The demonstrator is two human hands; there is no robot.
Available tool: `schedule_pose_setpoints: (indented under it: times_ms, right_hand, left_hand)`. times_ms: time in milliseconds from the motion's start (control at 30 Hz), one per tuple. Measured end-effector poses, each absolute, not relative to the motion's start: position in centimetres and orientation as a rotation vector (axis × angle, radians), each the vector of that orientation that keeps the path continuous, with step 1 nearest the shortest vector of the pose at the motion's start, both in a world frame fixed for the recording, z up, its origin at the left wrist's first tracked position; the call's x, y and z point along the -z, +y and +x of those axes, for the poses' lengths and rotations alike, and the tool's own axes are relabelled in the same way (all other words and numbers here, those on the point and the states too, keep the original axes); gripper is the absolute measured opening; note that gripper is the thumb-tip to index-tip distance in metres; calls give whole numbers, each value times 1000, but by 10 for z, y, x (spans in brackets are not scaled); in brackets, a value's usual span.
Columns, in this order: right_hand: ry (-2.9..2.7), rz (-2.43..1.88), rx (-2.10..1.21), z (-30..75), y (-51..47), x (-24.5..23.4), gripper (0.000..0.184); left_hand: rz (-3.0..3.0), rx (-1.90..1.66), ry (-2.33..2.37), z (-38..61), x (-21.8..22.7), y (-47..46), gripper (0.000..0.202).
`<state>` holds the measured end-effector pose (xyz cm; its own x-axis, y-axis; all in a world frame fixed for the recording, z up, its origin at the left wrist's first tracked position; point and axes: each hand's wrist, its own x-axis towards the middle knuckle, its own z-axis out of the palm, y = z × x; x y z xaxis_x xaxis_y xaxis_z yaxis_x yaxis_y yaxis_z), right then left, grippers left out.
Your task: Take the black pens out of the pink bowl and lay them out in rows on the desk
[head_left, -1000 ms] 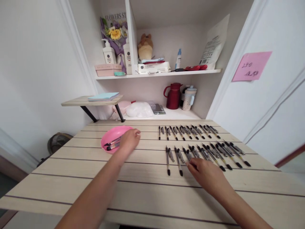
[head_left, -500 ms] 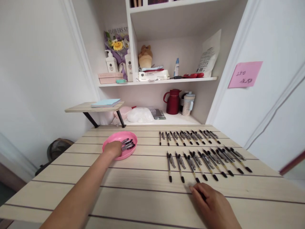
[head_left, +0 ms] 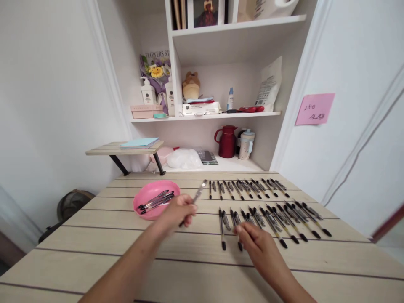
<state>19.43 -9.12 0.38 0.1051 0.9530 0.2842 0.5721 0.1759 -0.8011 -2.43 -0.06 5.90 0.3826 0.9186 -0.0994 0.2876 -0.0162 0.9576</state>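
Pinched in my left hand [head_left: 182,210] is a capped pen [head_left: 200,190], blurred and tilted up to the right, above the table just right of a pink bowl [head_left: 142,189]. Several more pens [head_left: 156,202] lie inside that bowl. My right hand [head_left: 255,242] is closed, thumb against fingers, over the front row of laid-out pens [head_left: 271,219]; whether anything is in it is hidden. Pens in that row have dark ends toward me, with clear caps beside them. A back row of similar pens [head_left: 249,189] lies farther off.
A small raised stand [head_left: 107,150] with blue paper [head_left: 140,143] is at the back left. Behind the table, shelves [head_left: 227,116] hold a red jug [head_left: 226,142], a cup [head_left: 246,145] and bottles. A pink note [head_left: 315,109] is stuck on the right wall.
My left hand has come out of the bowl to the right, carrying a pen. My right hand has moved up and left over the front row. The view has tilted up slightly.
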Motion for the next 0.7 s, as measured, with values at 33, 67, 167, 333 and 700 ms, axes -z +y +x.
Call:
schedule_pose_setpoints:
  times_ms: [33, 67, 167, 333, 700]
  right_hand:
    - [-1477, -1415, -672, 189, -79, -12, 37]
    - [-1360, -1333, -784, 183, -67, -19, 38]
    - [-1116, -1166, -997, 170, -35, -30, 42]
    - [-1123, -1157, -959, 167, -6, -13, 37]
    - [-1060, -1092, -1083, 172, -13, 1, 29]
  left_hand:
    - [1405, -733, 982, -9, -53, -9, 17]
    - [1302, -738, 889, 4, -46, -17, 18]
    - [1138, -808, 789, 30, -26, -26, 21]
    - [1150, -883, 911, 36, 0, -23, 26]
    - [974, -781, 767, 40, 4, -29, 27]
